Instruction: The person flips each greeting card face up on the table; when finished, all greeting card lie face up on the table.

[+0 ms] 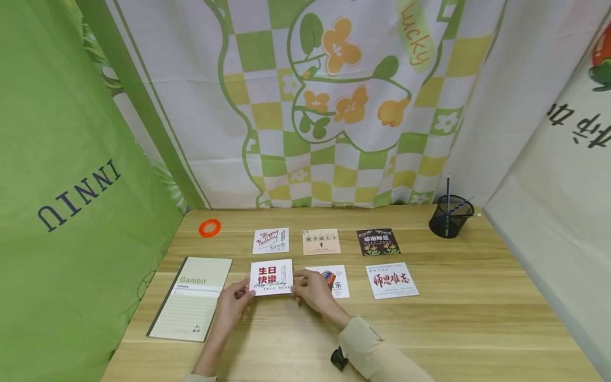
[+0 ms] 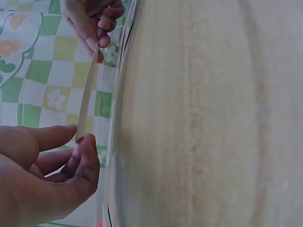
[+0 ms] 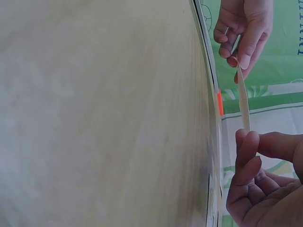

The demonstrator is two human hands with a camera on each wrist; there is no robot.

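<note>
A white birthday card (image 1: 274,269) with red characters and dark script is held by its two side edges, above the table. My left hand (image 1: 232,301) pinches its left edge between thumb and fingers. At the opposite edge my right hand (image 1: 313,291) pinches it the same way. From the left wrist view the card (image 2: 85,99) appears nearly edge-on and slightly bowed. The right wrist view likewise shows the thin card (image 3: 244,101) spanning both hands. Behind my right hand lies another white card (image 1: 341,277) with a colourful picture, partly covered by the hand.
Behind lie a Happy Birthday card (image 1: 270,241), a peach card (image 1: 322,242) and a black card (image 1: 378,243). A red-lettered card (image 1: 392,280) lies right. A notebook (image 1: 190,300) and orange ring (image 1: 210,228) are left. A mesh pen cup (image 1: 447,223) stands back right; a black object (image 1: 339,359) lies near my right sleeve.
</note>
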